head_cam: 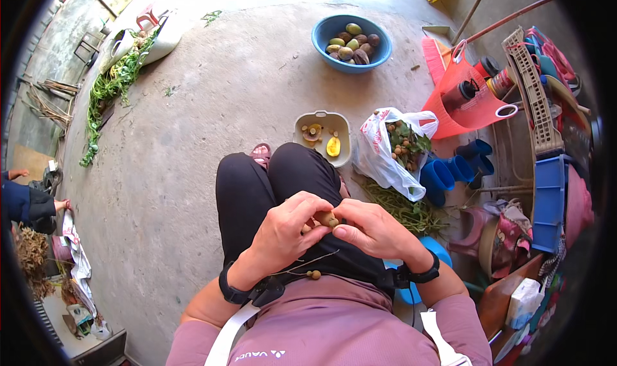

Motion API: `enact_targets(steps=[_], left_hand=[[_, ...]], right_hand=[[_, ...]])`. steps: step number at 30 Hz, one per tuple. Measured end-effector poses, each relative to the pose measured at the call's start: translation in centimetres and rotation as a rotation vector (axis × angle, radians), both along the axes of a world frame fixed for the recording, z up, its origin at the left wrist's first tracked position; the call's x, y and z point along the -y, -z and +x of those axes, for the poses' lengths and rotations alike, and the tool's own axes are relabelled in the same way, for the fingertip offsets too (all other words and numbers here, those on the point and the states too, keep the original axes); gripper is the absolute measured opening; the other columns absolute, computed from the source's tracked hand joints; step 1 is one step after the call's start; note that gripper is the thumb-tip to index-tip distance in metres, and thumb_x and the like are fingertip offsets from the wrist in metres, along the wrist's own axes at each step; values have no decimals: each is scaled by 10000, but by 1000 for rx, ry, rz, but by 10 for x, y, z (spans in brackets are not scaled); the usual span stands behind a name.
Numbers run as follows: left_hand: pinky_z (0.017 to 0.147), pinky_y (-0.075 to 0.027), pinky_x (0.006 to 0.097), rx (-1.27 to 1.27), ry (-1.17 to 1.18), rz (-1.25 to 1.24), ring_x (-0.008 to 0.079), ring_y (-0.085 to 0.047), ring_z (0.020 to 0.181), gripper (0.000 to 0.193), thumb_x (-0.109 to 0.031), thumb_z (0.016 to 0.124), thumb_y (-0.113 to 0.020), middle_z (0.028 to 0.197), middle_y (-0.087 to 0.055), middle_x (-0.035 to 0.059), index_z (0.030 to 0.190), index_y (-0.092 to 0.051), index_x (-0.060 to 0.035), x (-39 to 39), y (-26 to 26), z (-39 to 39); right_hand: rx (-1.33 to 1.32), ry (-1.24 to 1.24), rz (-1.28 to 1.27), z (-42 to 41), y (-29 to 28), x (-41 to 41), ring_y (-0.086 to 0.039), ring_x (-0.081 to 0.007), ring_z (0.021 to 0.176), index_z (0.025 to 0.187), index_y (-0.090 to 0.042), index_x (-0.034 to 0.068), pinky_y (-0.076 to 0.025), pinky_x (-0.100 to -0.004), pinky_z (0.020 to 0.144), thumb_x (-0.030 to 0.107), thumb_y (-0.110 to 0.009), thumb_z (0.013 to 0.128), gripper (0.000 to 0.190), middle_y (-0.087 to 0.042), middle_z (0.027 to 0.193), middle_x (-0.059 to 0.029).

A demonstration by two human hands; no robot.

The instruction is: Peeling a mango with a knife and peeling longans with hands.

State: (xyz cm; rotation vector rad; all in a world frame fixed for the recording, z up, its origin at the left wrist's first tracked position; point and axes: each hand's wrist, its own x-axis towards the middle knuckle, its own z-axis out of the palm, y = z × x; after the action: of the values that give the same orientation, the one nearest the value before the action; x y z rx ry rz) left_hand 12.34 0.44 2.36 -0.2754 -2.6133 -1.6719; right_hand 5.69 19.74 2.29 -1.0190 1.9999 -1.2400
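Note:
Above my lap, my left hand (291, 228) grips a small round brown fruit (326, 218), which looks like a longan. The fingertips of my right hand (371, 226) touch the same fruit from the other side. A thin twig (308, 262) with another small brown fruit (314, 274) lies at my waist. Beyond my knees is a pale plastic basin (346, 144) holding a yellow cut fruit piece (333, 146) and peelings. Beside it, a white plastic bag (373, 149) holds longan-like fruits (400, 150) with leaves.
Farther off stands a blue basin (324, 57) of green and brown fruits. A red mesh basket (453, 118), blue boots (436, 178) and cut stems (409, 207) are at the right. Leafy vines (113, 84) lie at the upper left; another person (29, 204) is at the left edge.

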Motion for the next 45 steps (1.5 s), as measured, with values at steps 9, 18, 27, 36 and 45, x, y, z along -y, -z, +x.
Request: enact_targets(steps=[9, 18, 27, 36, 45], left_hand=[[598, -516, 226, -61, -4, -27, 114, -618, 715, 294, 28, 715, -729, 968, -599, 77, 994, -655, -33, -8, 5, 2], [575, -508, 228, -48, -34, 9, 117, -596, 663, 287, -9, 708, -764, 885, -616, 79, 967, -643, -16, -11, 7, 4], [612, -545, 243, -100, 4, -45, 149, -655, 710, 252, 21, 738, -727, 922, -594, 98, 963, -614, 14, -10, 12, 1], [617, -564, 262, -159, 45, -132, 177, -666, 705, 271, 12, 731, -731, 915, -596, 109, 977, -620, 20, -5, 15, -1], [611, -565, 261, -177, 68, -148, 180, -662, 691, 264, 7, 726, -724, 898, -598, 108, 971, -626, 21, -4, 14, -1]], right_hand=[[-9, 42, 53, 7, 0, -2, -569, -343, 799, 966, -542, 8, -448, -405, 717, 217, -537, 921, 214, -561, 842, -163], [6, 63, -37, 9, 14, -2, -521, -322, 752, 959, -525, -10, -421, -377, 686, 147, -509, 907, 167, -527, 810, -160], [-82, 108, 0, 9, 14, 1, -528, -317, 740, 975, -532, 1, -432, -377, 683, 109, -540, 852, 164, -527, 819, -159], [-236, 107, 80, 12, 11, 7, -547, -371, 728, 945, -493, 14, -449, -429, 640, 88, -544, 828, 148, -515, 829, -168], [-361, 130, 105, 17, 15, 9, -548, -367, 700, 913, -477, 19, -448, -431, 592, 89, -538, 817, 133, -490, 812, -163]])
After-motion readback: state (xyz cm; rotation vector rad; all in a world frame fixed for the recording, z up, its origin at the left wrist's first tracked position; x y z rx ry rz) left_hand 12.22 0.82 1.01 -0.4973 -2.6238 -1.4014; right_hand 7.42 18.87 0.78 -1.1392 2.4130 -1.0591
